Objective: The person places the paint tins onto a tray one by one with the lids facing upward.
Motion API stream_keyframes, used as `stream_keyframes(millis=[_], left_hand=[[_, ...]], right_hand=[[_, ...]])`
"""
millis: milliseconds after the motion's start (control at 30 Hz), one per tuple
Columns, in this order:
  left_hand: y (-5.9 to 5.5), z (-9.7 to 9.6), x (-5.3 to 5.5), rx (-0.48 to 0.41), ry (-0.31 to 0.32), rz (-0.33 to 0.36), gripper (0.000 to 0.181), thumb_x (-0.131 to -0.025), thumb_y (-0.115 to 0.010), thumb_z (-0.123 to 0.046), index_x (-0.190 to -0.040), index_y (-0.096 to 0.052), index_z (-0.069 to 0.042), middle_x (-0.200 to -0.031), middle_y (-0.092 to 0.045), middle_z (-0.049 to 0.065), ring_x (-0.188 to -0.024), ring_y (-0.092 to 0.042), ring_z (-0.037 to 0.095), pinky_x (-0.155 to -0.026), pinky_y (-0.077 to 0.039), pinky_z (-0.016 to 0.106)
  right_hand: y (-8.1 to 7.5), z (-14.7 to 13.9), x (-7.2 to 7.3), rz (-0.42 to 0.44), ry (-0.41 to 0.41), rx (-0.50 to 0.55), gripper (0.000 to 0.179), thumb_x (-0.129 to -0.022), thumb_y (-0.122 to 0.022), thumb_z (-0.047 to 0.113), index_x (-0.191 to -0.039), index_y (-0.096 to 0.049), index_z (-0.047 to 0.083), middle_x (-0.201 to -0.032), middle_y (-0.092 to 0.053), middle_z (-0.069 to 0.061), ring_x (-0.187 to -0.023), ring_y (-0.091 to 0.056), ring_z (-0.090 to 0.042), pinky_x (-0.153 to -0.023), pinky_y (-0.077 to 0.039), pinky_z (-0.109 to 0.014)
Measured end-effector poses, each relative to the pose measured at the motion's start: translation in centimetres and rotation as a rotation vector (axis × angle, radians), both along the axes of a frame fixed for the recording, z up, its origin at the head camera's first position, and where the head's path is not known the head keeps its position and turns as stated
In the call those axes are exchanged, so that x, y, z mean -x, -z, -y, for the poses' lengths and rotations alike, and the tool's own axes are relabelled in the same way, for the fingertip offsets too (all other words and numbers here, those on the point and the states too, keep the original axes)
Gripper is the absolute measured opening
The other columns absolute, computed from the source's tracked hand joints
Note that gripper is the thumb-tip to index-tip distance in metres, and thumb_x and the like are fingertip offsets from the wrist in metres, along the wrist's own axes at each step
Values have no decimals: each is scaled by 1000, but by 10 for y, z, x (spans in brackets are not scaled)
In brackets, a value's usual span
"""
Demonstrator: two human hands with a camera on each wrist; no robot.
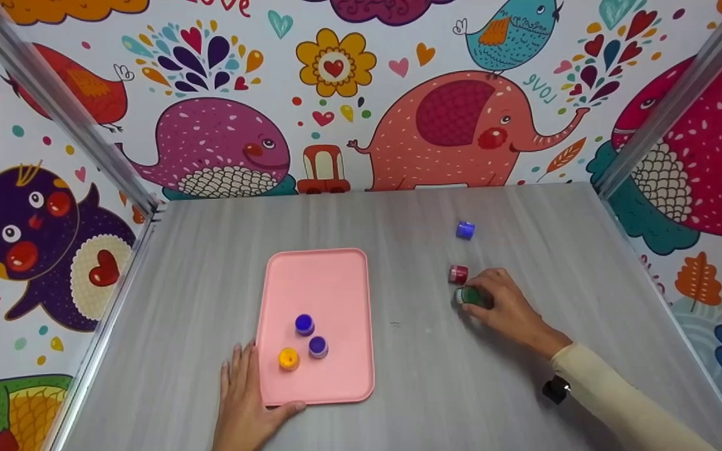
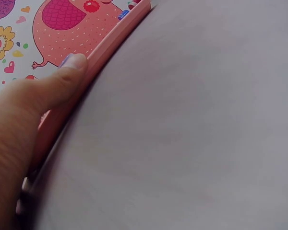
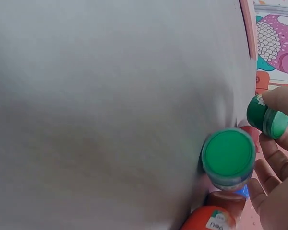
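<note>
My right hand [image 1: 508, 310] pinches a small green paint jar [image 3: 258, 112] between thumb and fingers, just above the table. In the right wrist view, another jar with a green lid [image 3: 229, 153] stands close below it, and an orange-red jar [image 3: 212, 219] sits nearest the camera. A red jar [image 1: 458, 274] lies just beyond the fingertips. My left hand [image 1: 245, 404] rests at the near left corner of a pink tray [image 1: 336, 282], fingers straight along its side, thumb on the near rim. On the tray stand two blue-purple-lidded jars [image 1: 304, 324] and a yellow jar [image 1: 288, 359].
A blue jar [image 1: 465, 230] lies farther back on the grey table [image 1: 411, 388]. Walls with cartoon prints and metal corner posts [image 1: 662, 94] enclose the table at the back and sides. A black band device [image 1: 556, 389] is on my right wrist.
</note>
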State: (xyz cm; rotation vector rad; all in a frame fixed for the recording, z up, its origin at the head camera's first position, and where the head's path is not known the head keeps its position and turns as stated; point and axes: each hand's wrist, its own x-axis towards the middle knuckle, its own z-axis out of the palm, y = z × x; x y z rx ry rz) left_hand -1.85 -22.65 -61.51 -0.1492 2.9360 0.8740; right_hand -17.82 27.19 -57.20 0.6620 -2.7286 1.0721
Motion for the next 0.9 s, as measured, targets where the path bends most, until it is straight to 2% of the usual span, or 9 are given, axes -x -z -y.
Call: stream_keyframes(millis=[233, 500, 600, 700, 767, 900], left_hand=[[-2, -2, 1, -2, -6, 3, 156, -68, -78, -92, -175, -12, -1, -183, -11, 24, -168, 0, 49, -132, 17, 60], [-3, -3, 1, 13, 1, -19, 155, -67, -80, -91, -174, -15, 0, -182, -15, 26, -168, -4, 51, -133, 16, 59], [-2, -2, 0, 8, 0, -33, 155, -67, -80, -91, -174, -15, 1, -181, -17, 27, -167, -5, 51, -133, 16, 58], [-1, -2, 0, 6, -1, -32, 155, -67, -80, -91, -174, -14, 1, -181, -16, 27, -167, -5, 51, -132, 18, 57], [-1, -2, 0, 8, -1, -21, 156, -68, -79, -92, -174, -14, 0, -182, -15, 26, -168, -3, 50, -132, 18, 57], [0, -3, 0, 5, -3, -11, 156, -67, -80, -92, -174, -14, 0, -182, -14, 25, -168, -2, 49, -132, 17, 59]], right_hand=[[0, 5, -1, -19, 14, 12, 36, -85, -96, 8, -116, -78, 8, -114, -72, 0, -116, -59, -24, -95, -51, -51], [-4, 15, -2, 28, 48, -3, 39, -87, -96, 13, -121, -78, 8, -119, -73, -5, -123, -58, -31, -94, -41, -62], [-5, 20, -1, 45, 34, -3, 41, -88, -95, 14, -124, -77, 8, -124, -72, -6, -125, -58, -30, -101, -42, -65], [-4, 26, 1, 43, -10, 3, 42, -89, -94, 14, -126, -76, 6, -128, -71, -6, -124, -59, -27, -108, -52, -56], [-4, 30, 3, 37, -51, 9, 41, -90, -93, 13, -126, -76, 4, -129, -70, -5, -123, -59, -25, -105, -58, -44], [-1, 40, 6, 0, -119, 13, 38, -92, -92, 14, -124, -76, 3, -124, -70, -3, -119, -58, -22, -101, -57, -31]])
